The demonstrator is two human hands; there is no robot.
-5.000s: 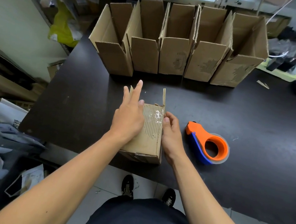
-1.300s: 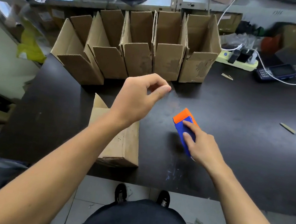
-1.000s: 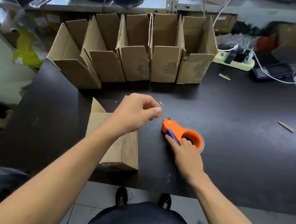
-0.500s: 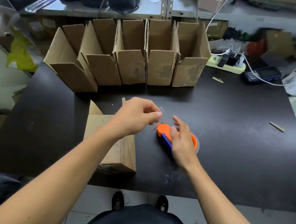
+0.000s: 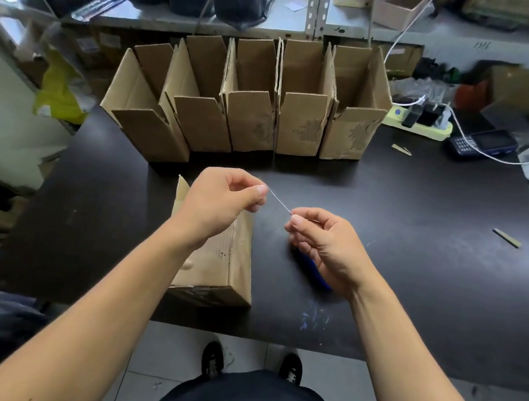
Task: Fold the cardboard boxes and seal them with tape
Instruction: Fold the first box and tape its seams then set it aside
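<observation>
Both hands pinch a thin strip of tape [image 5: 279, 201] stretched between them, left hand [image 5: 221, 204] and right hand [image 5: 325, 244] raised over the tabletop [image 5: 420, 259]. A cardboard box [image 5: 228, 264] lies under the left hand; a blue tape dispenser [image 5: 315, 272] peeks from beneath the right.

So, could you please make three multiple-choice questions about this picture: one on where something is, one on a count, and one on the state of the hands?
1. Where does the box lying on its side sit on the table?
A. at the near edge, under the left hand
B. beside the power strip
C. on the shelf

2. How many open boxes stand in the back row?
A. three
B. five
C. eight

3. What are the two hands doing?
A. resting flat on the table
B. lifting a box together
C. pinching a thin strand of tape between them

Answers: 1 A, the box lies below the left hand. 2 B, five stand side by side. 3 C, the strand spans from the left hand to the right hand.
</observation>
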